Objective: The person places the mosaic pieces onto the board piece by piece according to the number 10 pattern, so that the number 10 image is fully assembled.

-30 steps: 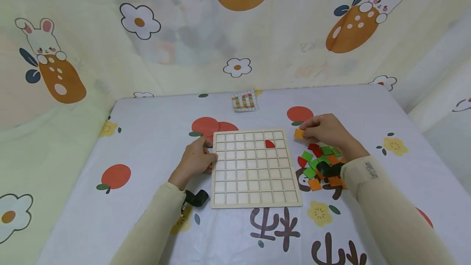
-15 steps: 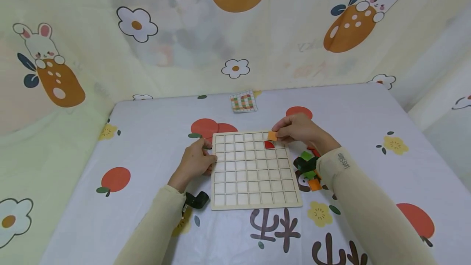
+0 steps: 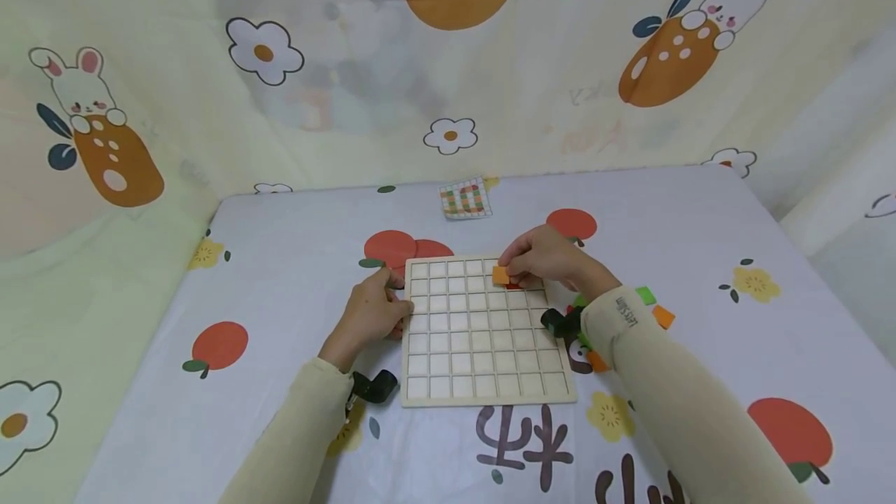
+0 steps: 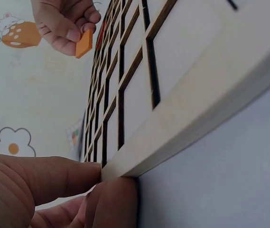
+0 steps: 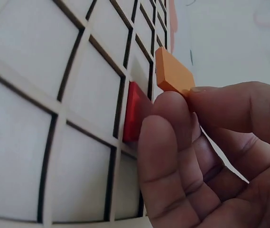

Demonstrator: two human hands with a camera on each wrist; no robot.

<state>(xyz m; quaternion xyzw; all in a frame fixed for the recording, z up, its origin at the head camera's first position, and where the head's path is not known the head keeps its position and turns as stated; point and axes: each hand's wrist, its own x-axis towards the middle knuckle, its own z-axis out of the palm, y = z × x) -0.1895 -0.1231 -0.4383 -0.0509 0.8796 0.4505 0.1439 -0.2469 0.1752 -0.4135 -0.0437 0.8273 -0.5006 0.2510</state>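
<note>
Orange square tile (image 3: 500, 275) is over the far part of the wooden grid board (image 3: 459, 343), raised off its surface, near a red tile (image 5: 135, 114) sitting in one of the board's cells. Right hand (image 3: 546, 257): fingertips closed together on the orange tile's edge, other fingers bent. Left hand (image 3: 367, 309): thumb and bent fingers pinch the board's left edge. Right of board: loose green tiles (image 3: 645, 295) and orange tiles (image 3: 663, 317), partly hidden by the right sleeve (image 3: 672, 387). Beyond board's far edge: checked card (image 3: 466, 199).
</note>
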